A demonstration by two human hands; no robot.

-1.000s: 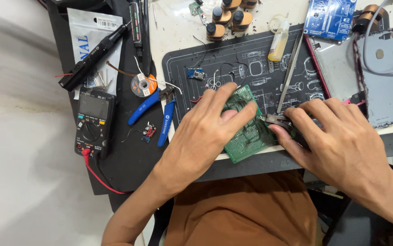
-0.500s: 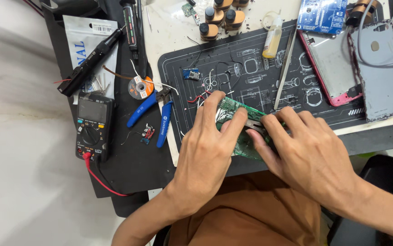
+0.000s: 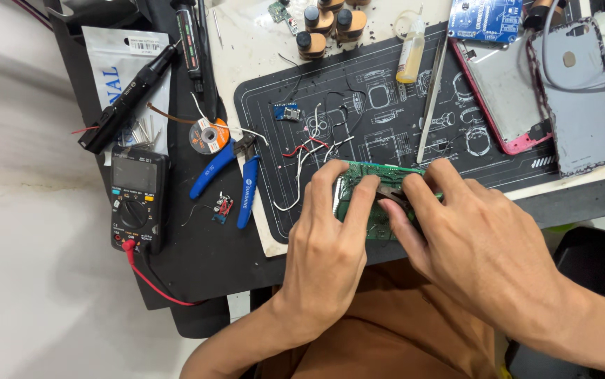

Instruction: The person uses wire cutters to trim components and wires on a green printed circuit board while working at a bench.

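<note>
A green circuit board [image 3: 358,203] is gripped by the left hand [image 3: 330,245]; a small tool, pinched in the right hand [image 3: 471,238], is applied mid-work; wires [image 3: 309,151] remain attached.

Black multimeter [image 3: 134,200] at left of frame, red lead attached. Blue-handled cutters [image 3: 236,175] right of it, just below a solder-wick spool [image 3: 208,136]. Black pen-shaped tool [image 3: 128,98] upper left, lying on a white pouch [image 3: 109,74]. Small yellowish bottle [image 3: 412,52] and tweezers [image 3: 431,98] at top centre. Pink-edged phone body [image 3: 500,91] and grey back cover [image 3: 576,98] upper right.
</note>
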